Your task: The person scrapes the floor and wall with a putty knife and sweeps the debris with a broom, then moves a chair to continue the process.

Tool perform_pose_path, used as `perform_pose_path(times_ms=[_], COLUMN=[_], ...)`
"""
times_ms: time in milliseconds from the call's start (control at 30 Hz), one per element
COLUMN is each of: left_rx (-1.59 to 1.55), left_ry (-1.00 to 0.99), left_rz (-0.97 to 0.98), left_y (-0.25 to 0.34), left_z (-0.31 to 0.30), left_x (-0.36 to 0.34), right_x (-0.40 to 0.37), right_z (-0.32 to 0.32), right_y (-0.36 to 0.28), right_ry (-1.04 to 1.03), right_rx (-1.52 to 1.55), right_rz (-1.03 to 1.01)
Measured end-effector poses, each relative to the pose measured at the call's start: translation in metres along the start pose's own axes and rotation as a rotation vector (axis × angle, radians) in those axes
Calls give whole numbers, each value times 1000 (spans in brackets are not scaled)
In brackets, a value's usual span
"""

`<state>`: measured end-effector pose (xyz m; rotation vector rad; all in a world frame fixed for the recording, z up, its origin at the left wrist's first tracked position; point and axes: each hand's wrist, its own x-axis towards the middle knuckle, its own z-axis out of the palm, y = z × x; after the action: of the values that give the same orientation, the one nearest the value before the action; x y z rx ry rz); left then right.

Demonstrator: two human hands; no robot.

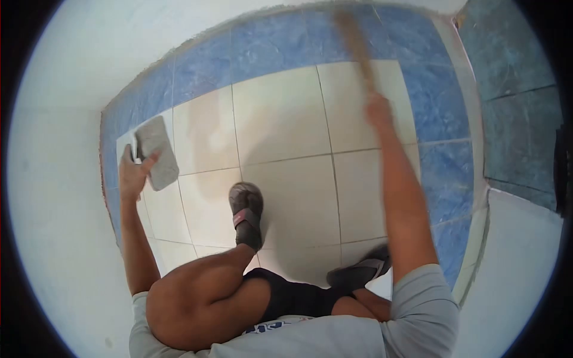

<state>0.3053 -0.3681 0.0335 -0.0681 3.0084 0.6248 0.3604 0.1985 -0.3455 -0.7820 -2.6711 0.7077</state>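
Observation:
At the left, my left hand (134, 173) is closed around the white handle of a grey, rectangular grout float (157, 154), its flat pad tilted above the pale tiles. Out in front on the right, my right hand (378, 111) grips the narrow end of a long tan-brown hand brush (356, 45). Motion blurs the brush, and its wider far end overlaps the blue border tiles (268, 39) by the wall. Below both hands spread the cream floor tiles (280, 113) with dark joints between them.
My shod left foot (246, 209) and right foot (361, 268) rest on the tiles as I squat. A white wall (54, 167) curves round the left and far sides, with a rough edge at the floor. Dark blue-green tiles (516, 119) stand at the right beyond a pale ledge.

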Motion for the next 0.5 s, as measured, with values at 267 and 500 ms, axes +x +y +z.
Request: perform_pose_path(times_ms=[267,500], left_rx=[190,417], left_ry=[-144,-190], left_rz=[-78,45], left_y=[-34,-39], left_z=[66,106], left_x=[2,-6], right_x=[-194,-328], right_z=[-192,-271], right_y=[95,54], right_ry=[-101,-822], right_rx=[-137,-376], right_rz=[29,-47])
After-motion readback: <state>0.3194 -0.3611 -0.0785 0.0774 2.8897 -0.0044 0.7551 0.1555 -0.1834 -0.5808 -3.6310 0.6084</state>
